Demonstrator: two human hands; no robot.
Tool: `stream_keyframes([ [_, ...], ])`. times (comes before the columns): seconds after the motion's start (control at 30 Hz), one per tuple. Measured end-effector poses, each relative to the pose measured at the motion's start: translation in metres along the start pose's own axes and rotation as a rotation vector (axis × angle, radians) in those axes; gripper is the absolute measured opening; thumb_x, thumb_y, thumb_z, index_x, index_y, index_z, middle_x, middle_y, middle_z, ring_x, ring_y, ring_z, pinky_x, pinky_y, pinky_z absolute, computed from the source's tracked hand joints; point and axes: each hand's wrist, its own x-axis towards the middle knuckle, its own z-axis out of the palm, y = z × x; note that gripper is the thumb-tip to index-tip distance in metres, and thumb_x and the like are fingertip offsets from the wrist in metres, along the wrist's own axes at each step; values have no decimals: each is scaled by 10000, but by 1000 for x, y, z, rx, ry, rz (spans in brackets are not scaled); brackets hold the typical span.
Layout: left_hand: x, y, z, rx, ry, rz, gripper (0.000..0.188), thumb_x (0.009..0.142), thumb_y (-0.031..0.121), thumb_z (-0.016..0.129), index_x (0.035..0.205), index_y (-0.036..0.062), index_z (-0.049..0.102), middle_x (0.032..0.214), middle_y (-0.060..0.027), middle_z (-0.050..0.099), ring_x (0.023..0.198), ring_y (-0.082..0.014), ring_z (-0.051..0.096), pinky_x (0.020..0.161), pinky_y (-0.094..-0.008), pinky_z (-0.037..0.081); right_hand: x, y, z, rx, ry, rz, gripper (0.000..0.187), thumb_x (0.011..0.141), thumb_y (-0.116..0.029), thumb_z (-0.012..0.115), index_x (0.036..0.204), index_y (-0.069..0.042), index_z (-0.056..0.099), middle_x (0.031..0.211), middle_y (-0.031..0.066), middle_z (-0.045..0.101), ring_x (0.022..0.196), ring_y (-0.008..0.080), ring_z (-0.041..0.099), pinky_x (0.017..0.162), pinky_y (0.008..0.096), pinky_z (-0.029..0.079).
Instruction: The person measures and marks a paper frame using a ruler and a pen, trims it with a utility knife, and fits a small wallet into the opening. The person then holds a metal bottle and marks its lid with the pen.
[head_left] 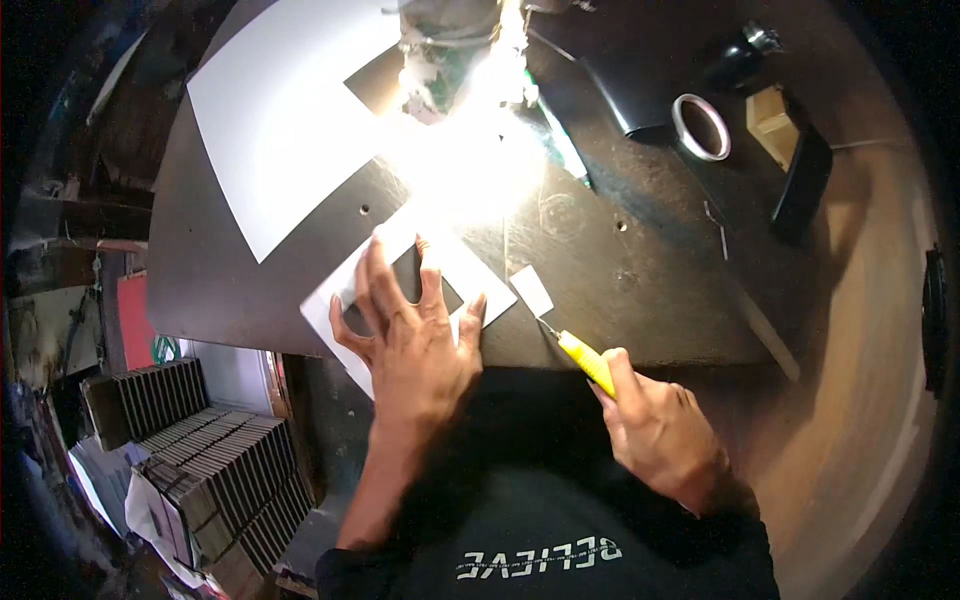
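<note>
My left hand [415, 325] lies with its fingers spread on a white paper or card piece [480, 268], pressing it against the dark table. Dark surface shows between the fingers, as through an opening in the white piece. In my right hand [665, 425] is a yellow-handled craft knife [588, 362], its thin metal blade pointing up and to the left. The blade tip is at the lower end of a small white scrap [532, 292], just right of the larger piece. Whether the tip touches the scrap I cannot tell.
A glaring lamp [470, 150] whitens the table's middle. Left of it lies a large white sheet [285, 120] with a notched edge. A tape ring [702, 128], a tan block [772, 125] and a black object [803, 185] sit far right. Stacked boards [225, 480] stand below the table, lower left.
</note>
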Motion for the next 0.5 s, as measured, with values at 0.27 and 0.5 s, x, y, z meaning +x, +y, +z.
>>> stream_keyframes([
  [0.27,15,-76,-53,-193,-278,643,554,883,-42,524,1331,253,660,1576,-92,417,1541,-291,209,1238,-602,-24,64,104,-27,-70,693,94,357,985,-247,661,1267,-55,557,950,248,683,813,394,674,671,498,498],
  [0.5,3,-34,-34,-146,233,-141,582,855,307,786,1322,53,549,1310,-164,503,1270,-274,438,1033,-517,279,156,44,-44,-6,771,-137,245,915,-198,731,1045,-30,610,980,168,656,898,322,628,810,417,500],
])
